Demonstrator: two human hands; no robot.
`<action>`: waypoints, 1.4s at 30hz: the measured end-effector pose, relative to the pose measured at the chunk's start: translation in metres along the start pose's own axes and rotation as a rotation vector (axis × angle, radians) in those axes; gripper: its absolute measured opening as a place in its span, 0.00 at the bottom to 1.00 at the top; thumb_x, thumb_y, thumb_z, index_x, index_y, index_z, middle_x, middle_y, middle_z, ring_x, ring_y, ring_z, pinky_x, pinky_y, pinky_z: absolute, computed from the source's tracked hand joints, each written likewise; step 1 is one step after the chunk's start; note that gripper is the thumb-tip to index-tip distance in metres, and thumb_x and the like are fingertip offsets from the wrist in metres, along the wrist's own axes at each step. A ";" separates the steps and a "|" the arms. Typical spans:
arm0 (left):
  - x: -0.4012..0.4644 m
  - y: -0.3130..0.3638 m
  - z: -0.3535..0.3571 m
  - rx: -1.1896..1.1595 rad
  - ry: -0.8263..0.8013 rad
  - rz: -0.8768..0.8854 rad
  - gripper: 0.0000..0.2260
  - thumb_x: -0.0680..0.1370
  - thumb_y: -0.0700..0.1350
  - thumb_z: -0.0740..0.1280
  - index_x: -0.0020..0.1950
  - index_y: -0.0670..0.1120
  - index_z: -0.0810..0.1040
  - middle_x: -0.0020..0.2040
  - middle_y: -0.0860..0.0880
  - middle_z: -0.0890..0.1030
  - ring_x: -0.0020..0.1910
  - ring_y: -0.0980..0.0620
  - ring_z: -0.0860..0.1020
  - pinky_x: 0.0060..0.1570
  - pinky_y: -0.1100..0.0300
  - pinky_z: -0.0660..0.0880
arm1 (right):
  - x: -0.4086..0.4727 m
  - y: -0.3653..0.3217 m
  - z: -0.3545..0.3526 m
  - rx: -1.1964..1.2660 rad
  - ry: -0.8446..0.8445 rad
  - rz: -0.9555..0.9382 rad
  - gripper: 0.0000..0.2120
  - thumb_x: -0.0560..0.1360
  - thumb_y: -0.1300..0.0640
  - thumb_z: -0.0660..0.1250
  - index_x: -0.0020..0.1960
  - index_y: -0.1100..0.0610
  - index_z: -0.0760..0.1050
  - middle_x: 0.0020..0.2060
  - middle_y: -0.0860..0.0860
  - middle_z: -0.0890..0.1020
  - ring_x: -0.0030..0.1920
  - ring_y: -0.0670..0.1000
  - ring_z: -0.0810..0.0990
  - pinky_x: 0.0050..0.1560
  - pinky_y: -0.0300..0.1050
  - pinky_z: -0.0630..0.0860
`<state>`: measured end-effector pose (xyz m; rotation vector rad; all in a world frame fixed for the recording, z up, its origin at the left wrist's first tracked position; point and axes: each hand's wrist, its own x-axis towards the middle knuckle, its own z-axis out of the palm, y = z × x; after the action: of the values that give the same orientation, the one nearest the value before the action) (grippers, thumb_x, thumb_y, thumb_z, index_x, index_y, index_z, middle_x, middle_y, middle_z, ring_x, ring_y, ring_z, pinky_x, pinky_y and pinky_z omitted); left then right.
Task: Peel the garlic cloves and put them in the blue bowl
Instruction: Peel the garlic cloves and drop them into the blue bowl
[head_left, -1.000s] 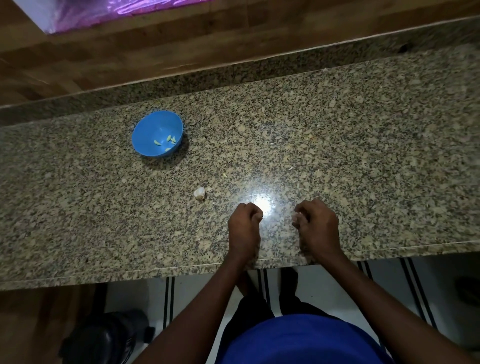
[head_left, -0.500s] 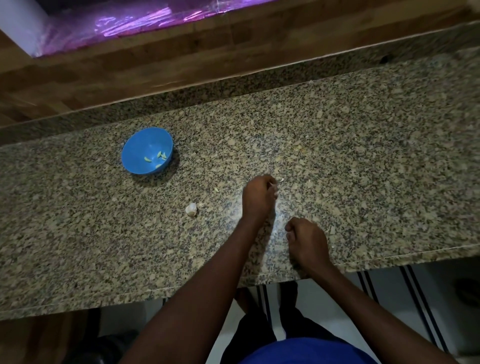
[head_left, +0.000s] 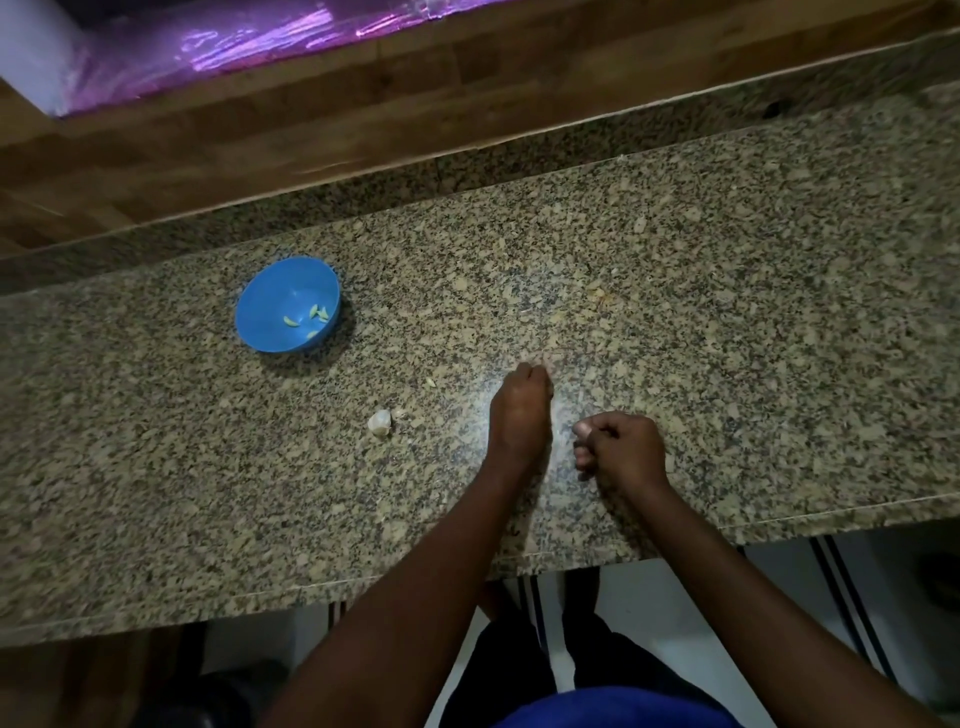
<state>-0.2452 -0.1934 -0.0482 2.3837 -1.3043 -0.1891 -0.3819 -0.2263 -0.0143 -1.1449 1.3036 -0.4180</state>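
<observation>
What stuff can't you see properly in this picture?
All in the head view:
- What the left hand pinches: its curled fingers hide it.
- Whether the right hand holds anything: its curled fingers cover the palm.
- How many cloves lie in the blue bowl: too small to count.
- Whether the white garlic piece on the counter is a clove or peel: too small.

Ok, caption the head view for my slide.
Hands work on a granite counter near a blue bowl holding peeled cloves.
</observation>
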 end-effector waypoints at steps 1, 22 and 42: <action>-0.011 -0.006 -0.006 -0.071 -0.002 -0.060 0.10 0.71 0.31 0.68 0.42 0.46 0.75 0.40 0.48 0.76 0.35 0.50 0.73 0.31 0.56 0.68 | -0.002 0.000 0.003 0.018 -0.021 0.017 0.06 0.78 0.66 0.69 0.42 0.66 0.81 0.29 0.60 0.81 0.27 0.54 0.78 0.31 0.49 0.80; -0.343 -0.245 -0.239 -1.514 0.580 -0.937 0.04 0.81 0.38 0.68 0.47 0.41 0.81 0.35 0.49 0.80 0.32 0.56 0.76 0.33 0.66 0.74 | -0.247 0.041 0.304 -0.180 -0.801 0.048 0.06 0.75 0.72 0.70 0.40 0.65 0.81 0.34 0.57 0.84 0.34 0.53 0.83 0.37 0.42 0.82; -0.666 -0.523 -0.310 -1.462 1.061 -1.281 0.07 0.82 0.34 0.64 0.57 0.35 0.80 0.40 0.45 0.81 0.32 0.57 0.78 0.38 0.67 0.77 | -0.491 0.217 0.615 -0.549 -1.118 0.228 0.05 0.79 0.71 0.64 0.46 0.66 0.77 0.41 0.61 0.79 0.41 0.55 0.79 0.37 0.38 0.82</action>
<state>-0.1113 0.6981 -0.0385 1.1559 0.7881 -0.1033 -0.0448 0.5173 -0.0236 -1.3360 0.5149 0.7292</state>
